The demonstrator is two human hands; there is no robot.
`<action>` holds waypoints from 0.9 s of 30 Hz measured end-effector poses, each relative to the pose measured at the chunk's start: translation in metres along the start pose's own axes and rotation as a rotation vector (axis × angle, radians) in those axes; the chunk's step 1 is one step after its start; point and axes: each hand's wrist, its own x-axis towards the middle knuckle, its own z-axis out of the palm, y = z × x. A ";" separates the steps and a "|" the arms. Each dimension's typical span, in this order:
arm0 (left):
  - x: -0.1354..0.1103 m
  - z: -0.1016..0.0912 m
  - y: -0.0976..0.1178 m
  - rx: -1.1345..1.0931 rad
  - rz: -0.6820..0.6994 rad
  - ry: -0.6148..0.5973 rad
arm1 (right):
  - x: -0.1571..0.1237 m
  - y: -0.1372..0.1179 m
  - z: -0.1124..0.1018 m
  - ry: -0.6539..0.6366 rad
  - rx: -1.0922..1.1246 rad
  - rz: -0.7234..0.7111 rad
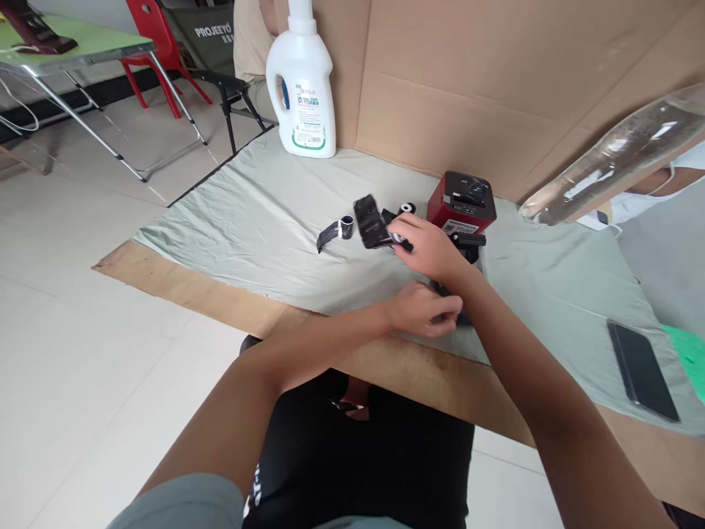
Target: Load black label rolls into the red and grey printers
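So, seen from the head camera: the black pack (372, 220) is held up just above the cloth (247, 220), pinched at its near end by the right hand (430, 248), fingers closed tight on it. It's tilted and sits just left of the red box (461, 200), with the hand right in front of that box. The left hand (419, 308) is laid at the cloth's near edge, fingers curled together around a black bar (461, 316) that runs out from under the red box; how firmly it's gripped can't really be told, since most of the bar is covered. The two forearms are crossed close together there.

A small black roll (346, 226) with a strip trailing off it is left on the cloth just left of the pack, not touched. A white bottle (302, 88) is stood upright at the back against the cardboard (468, 66). A phone (642, 371) is laid flat well off to the right.
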 end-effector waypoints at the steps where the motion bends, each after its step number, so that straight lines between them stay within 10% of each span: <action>1: 0.000 -0.001 -0.001 -0.020 -0.044 0.025 | -0.018 0.003 -0.008 0.084 0.053 -0.008; 10: 0.003 0.000 -0.007 -0.147 -0.250 0.159 | -0.166 0.049 -0.035 0.530 0.425 0.481; 18: 0.013 0.005 -0.021 -0.169 -0.459 0.198 | -0.146 0.081 -0.030 0.181 0.322 0.476; 27: 0.015 0.004 -0.024 -0.210 -0.483 0.226 | -0.141 0.097 -0.018 0.100 0.168 0.366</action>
